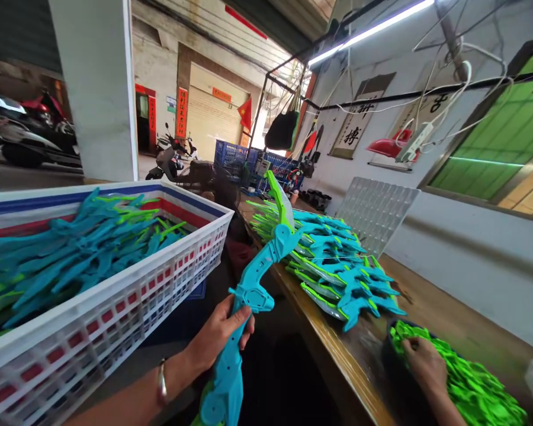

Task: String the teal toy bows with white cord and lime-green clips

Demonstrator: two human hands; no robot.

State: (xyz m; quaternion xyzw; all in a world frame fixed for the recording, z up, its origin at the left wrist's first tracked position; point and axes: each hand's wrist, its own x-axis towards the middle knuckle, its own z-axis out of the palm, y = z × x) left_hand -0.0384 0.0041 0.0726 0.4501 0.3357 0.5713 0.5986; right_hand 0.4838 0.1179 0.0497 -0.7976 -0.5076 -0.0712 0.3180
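My left hand (228,328) is wrapped around the middle grip of a turquoise plastic toy bow (260,266). The bow stands tilted upright, with a green and grey limb at its top; its lower end runs out of the frame. Over at the right, my right hand (426,361) dips into a dark tub (393,355) heaped with small bright green plastic pieces (484,378). Its fingers are bent together among the pieces, and the fingertips are partly hidden, so what they pinch does not show.
A white plastic crate (160,296) on the left holds many turquoise and green bow parts (84,248). Rows of similar bows (337,260) lie stacked on the wooden table (430,284). A clear ridged sheet (377,213) leans on the wall. Blue crates (231,154) stand farther back.
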